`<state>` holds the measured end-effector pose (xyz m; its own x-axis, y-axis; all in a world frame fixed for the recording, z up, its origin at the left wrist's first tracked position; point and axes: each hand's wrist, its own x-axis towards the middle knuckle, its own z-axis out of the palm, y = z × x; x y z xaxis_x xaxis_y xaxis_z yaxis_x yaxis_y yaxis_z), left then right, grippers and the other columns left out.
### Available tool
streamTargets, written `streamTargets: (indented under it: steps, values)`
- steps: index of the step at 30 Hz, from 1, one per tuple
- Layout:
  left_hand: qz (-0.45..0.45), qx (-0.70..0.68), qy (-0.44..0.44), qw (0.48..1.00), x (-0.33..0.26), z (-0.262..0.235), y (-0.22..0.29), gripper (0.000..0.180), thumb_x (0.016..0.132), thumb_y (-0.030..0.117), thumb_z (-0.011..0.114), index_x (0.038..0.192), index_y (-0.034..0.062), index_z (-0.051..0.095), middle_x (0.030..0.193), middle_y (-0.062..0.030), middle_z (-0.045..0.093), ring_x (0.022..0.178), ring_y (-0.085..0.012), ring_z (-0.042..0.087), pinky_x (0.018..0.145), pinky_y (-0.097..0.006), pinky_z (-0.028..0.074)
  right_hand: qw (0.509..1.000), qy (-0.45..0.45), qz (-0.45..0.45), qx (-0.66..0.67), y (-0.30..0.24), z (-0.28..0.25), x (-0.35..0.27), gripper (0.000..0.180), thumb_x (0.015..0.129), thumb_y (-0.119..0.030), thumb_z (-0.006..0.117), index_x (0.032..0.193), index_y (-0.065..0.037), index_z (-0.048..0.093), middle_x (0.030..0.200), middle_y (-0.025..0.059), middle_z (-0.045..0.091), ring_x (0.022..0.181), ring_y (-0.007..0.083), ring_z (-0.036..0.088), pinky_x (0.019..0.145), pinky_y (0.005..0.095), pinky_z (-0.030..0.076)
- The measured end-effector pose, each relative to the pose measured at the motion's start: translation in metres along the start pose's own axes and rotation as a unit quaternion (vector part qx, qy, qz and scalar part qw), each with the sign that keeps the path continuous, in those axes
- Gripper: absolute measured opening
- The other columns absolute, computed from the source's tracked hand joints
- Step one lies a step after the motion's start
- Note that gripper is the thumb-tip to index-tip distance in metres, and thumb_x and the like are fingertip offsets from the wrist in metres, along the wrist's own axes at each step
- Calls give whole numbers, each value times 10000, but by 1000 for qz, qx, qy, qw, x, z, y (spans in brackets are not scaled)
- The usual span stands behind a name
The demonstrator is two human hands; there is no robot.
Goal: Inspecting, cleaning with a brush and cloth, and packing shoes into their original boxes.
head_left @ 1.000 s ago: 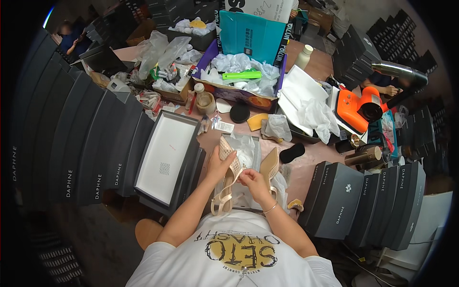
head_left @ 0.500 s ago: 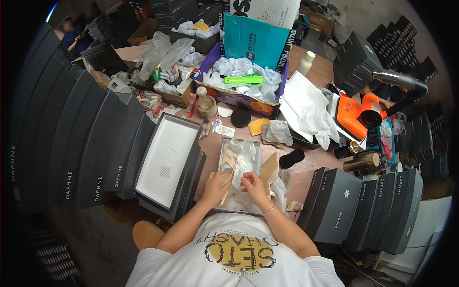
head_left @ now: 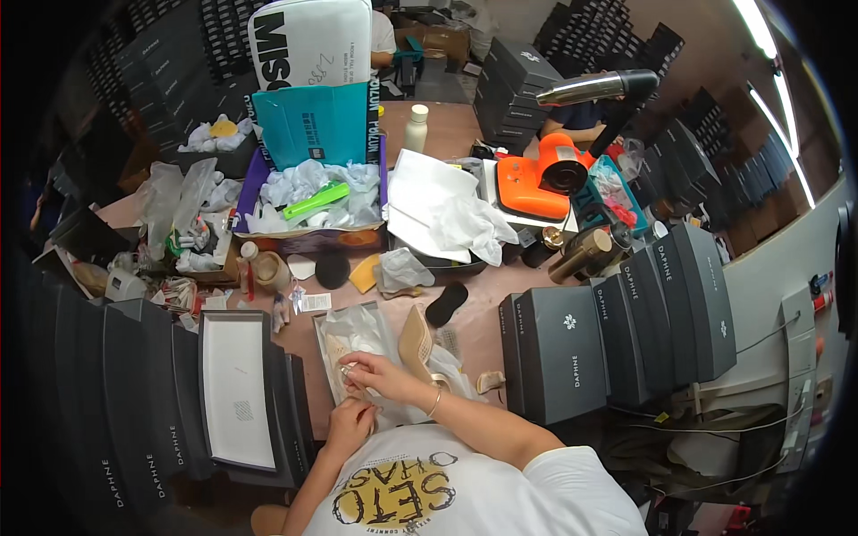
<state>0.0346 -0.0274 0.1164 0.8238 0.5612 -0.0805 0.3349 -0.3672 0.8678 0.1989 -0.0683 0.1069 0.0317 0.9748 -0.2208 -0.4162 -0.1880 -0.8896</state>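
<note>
Now both hands, left hand [head_left: 347, 424] and right hand [head_left: 375, 373], pinching a small beige shoe strap [head_left: 349, 371] over crinkly plastic bag [head_left: 362, 344] on counter [head_left: 478, 335]; probably soft, light, bendy, best held near its end.

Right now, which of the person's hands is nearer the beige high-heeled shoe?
Right. The right hand lies just left of the beige high-heeled shoe; the left hand sits lower, farther from it.
</note>
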Motion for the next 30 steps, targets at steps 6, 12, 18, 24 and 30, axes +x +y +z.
streamTargets:
  steps: [6,12,18,24,30]
  values:
    - [-128,-428,6,895,3,-15,9,252,881,130,592,1094,-7,592,886,-101,643,788,-201,638,723,-339,527,996,-11,-30,-86,-11,11,-26,218,955,-127,529,1144,-19,524,885,-4,560,790,55,515,692,206,453]
    - [-190,-440,-77,874,-5,-35,3,236,963,173,516,1101,-14,554,904,-88,641,766,-150,637,722,-282,538,996,-82,10,-43,-9,6,-41,158,946,-113,545,1072,-19,534,862,-5,570,772,59,517,673,204,449]
    - [-223,-516,-87,823,-6,-37,2,167,950,148,533,1023,5,580,873,-80,635,741,-152,637,691,-277,541,988,2,-83,-133,-6,14,-48,170,914,-139,605,1019,-15,558,860,2,585,768,68,527,690,224,458]
    - [-257,-587,-73,764,-12,-31,-2,114,937,112,542,993,19,579,849,-68,625,725,-150,630,668,-273,539,985,11,-49,-168,-17,16,-54,184,902,-152,626,1004,-13,564,890,2,589,818,63,537,736,216,458]
    - [-250,-601,-64,756,-14,-19,6,93,939,105,536,964,24,575,836,-64,615,712,-142,613,672,-267,534,997,2,-45,-65,3,17,-57,176,918,-153,606,1009,-9,560,912,-9,574,838,62,533,756,214,456]
